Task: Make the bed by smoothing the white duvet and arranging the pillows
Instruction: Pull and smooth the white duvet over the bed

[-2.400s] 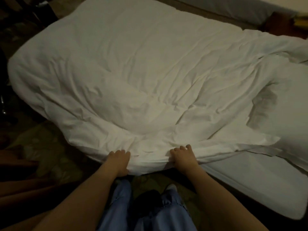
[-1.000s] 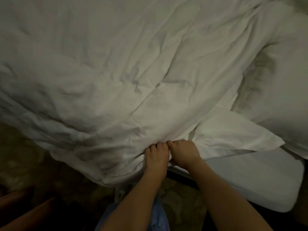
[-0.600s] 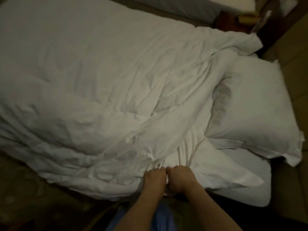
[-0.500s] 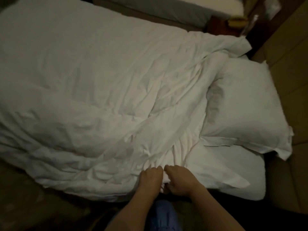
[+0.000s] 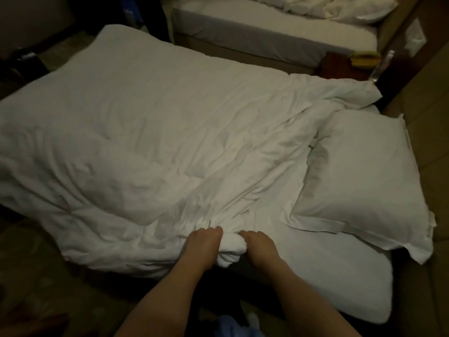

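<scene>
A dim bedroom seen from above; a white duvet (image 5: 150, 142) covers most of a bed, filling the left and centre of the frame, creased and bunched toward the lower centre. The left hand (image 5: 202, 244) and the right hand (image 5: 258, 246) sit close together at the bed's near edge, both with fingers curled around one gathered wad of duvet edge between them. A white pillow (image 5: 359, 181) lies at centre right, its left side overlapped by duvet folds; bare mattress (image 5: 340, 283) shows below it.

To do this step well, the hands would likely spread apart along the edge and pull evenly, drawing the creases flat rather than tightening the bunch.

The fingertips are buried in cloth; the far duvet corner is rumpled and unclear; a second bed (image 5: 279, 27) at the top is cut off; the floor is too dark to read.
</scene>
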`<state>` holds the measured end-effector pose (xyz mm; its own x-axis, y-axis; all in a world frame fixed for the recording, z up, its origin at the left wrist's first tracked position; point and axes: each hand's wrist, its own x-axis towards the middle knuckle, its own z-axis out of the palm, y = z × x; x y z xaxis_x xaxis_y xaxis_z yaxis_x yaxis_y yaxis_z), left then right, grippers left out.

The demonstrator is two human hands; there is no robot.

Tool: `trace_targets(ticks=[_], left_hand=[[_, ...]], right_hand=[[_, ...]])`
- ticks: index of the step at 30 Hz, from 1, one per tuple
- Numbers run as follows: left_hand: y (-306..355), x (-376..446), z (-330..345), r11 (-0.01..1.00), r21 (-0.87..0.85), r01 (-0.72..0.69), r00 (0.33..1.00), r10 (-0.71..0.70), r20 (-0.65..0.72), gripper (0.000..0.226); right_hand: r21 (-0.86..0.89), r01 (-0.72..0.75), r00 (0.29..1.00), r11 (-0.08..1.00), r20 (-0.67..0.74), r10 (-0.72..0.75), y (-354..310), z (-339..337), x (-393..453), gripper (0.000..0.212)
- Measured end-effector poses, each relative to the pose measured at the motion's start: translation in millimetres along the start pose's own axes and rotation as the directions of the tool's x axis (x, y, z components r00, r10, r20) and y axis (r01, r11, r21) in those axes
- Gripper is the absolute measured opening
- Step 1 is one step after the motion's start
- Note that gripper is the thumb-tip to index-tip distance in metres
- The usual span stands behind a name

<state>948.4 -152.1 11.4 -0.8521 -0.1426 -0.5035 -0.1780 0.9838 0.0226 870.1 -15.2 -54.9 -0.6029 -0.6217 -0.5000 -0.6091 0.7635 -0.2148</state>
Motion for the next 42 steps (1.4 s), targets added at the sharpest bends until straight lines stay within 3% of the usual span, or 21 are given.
trace_targets(ticks=[6,10,13,15,18,19,21,24,29,32,35,38,40,42], left_hand=[[48,-6,-13,1.0,-0.014,-0.018,0.999,0.019,0.031,0.059],[88,3,-78,0.993,-0.092,-0.073,0.968,0.049,-0.244,0.039],[114,5,-121,0.99,-0.052,-0.128,0.914,0.097,-0.395,0.033],[133,-6,-102,0.972,0.016,-0.234,0.916,0.225,-0.332,0.034],[160,-50,4,0.888,0.099,-0.45,0.893,0.45,0.019,0.041],[162,-70,39,0.874,0.081,-0.479,0.874,0.465,0.142,0.042],[152,-87,78,0.895,0.043,-0.444,0.871,0.42,0.257,0.044],[121,-82,71,0.925,0.077,-0.372,0.914,0.351,0.204,0.044],[91,-78,56,0.944,0.095,-0.315,0.948,0.308,0.086,0.038],[90,-84,61,0.946,0.067,-0.317,0.948,0.314,0.047,0.036],[87,-83,62,0.942,0.022,-0.335,0.942,0.335,0.024,0.041],[91,-85,61,0.925,-0.111,-0.365,0.926,0.373,0.063,0.062],[102,-89,55,0.876,-0.293,-0.384,0.912,0.408,0.026,0.073],[113,-89,48,0.811,-0.454,-0.368,0.919,0.391,-0.047,0.069]], right_hand=[[-0.217,0.189,0.976,0.958,0.151,-0.158,47,-64,-28,0.045],[-0.408,0.035,0.999,0.912,0.022,-0.028,72,-179,-64,0.045],[-0.403,-0.186,0.981,0.896,-0.12,0.15,88,-218,-103,0.046],[-0.348,-0.247,0.969,0.905,-0.095,0.228,98,-170,-137,0.042],[-0.239,-0.228,0.932,0.944,0.225,0.283,79,-27,-201,0.047],[-0.215,-0.224,0.894,0.95,0.343,0.289,65,9,-217,0.05],[-0.178,-0.268,0.848,0.947,0.422,0.32,49,38,-224,0.053],[-0.14,-0.268,0.883,0.953,0.36,0.301,21,22,-211,0.047],[-0.184,-0.275,0.91,0.943,0.267,0.318,-15,-23,-201,0.02],[-0.223,-0.296,0.913,0.929,0.22,0.344,-20,-25,-206,0.031],[-0.24,-0.305,0.923,0.922,0.163,0.348,-23,-26,-210,0.03],[-0.256,-0.297,0.939,0.92,0.097,0.33,-26,-27,-208,0.029],[-0.268,-0.287,0.949,0.92,0.049,0.31,-28,-29,-204,0.031],[-0.262,-0.279,0.956,0.924,0.01,0.292,-31,-28,-199,0.036]])
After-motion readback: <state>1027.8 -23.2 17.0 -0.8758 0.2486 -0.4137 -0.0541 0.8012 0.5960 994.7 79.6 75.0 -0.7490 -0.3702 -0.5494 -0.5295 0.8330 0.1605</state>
